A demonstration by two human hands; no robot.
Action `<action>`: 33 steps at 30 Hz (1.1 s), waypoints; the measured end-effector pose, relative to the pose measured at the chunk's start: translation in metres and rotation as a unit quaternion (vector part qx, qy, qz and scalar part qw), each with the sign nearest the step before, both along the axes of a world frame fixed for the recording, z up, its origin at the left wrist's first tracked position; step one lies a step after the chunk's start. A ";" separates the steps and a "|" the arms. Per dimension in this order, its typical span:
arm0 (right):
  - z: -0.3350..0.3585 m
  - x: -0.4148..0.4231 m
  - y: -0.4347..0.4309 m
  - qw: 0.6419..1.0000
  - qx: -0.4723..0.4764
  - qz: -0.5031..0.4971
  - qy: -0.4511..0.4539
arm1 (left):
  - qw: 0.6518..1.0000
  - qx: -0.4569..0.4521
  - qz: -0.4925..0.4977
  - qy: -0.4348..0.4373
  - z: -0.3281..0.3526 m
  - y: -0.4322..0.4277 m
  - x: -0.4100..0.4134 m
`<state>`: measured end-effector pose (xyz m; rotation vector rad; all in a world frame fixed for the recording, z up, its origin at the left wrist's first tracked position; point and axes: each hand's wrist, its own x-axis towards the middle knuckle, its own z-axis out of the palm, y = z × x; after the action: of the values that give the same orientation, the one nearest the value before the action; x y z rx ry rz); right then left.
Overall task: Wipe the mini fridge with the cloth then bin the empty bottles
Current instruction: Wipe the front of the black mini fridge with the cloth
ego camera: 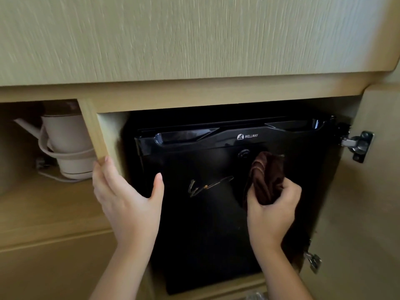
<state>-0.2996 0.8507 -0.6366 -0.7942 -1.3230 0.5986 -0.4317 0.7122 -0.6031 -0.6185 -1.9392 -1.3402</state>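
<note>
A black mini fridge (pixel 205 224) with a WELLWAY logo sits inside a light wooden cabinet, its door closed. My right hand (pixel 271 208) grips a bunched dark brown cloth (pixel 268 176) held against the upper right of the fridge door, just below a round lock. My left hand (pixel 127 198) rests on the cabinet's wooden divider post (pixel 93 131), fingers around the post's lower end and thumb stretched onto the fridge's left edge. No bottles are in view.
The cabinet door (pixel 372 213) stands open at the right on metal hinges (pixel 358 146). A beige electric kettle (pixel 67 146) with its cord wrapped around it sits in the left compartment. A wooden countertop (pixel 194 40) overhangs above. Something crinkled and clear shows at the bottom edge.
</note>
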 end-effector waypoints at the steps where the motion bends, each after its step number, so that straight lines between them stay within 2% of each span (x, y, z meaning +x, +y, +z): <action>1: 0.000 -0.006 -0.002 1.000 -0.005 -0.003 -0.004 | 1.000 -0.003 -0.003 -0.001 0.000 -0.001 0.000; 5: -0.001 -0.017 -0.009 0.999 0.032 -0.016 -0.029 | 1.000 -0.018 -0.017 0.006 -0.003 -0.007 -0.002; 9: -0.004 -0.020 -0.016 0.988 0.096 -0.023 -0.117 | 0.999 -0.024 -0.027 0.014 -0.004 -0.010 -0.003; 16: -0.011 -0.016 -0.006 0.975 0.130 -0.085 -0.161 | 0.999 -0.011 -0.042 0.008 -0.001 -0.011 -0.002; 21: -0.032 -0.022 -0.001 0.953 0.203 -0.096 -0.205 | 0.999 -0.008 -0.041 0.013 -0.003 -0.010 -0.003; 33: -0.033 -0.030 0.010 0.967 0.204 -0.085 -0.125 | 0.998 -0.044 -0.027 0.021 -0.006 -0.011 -0.006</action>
<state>-0.3295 0.8604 -0.6696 -0.6450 -1.5257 0.0807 -0.4382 0.7007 -0.6088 -0.7415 -1.9689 -1.2702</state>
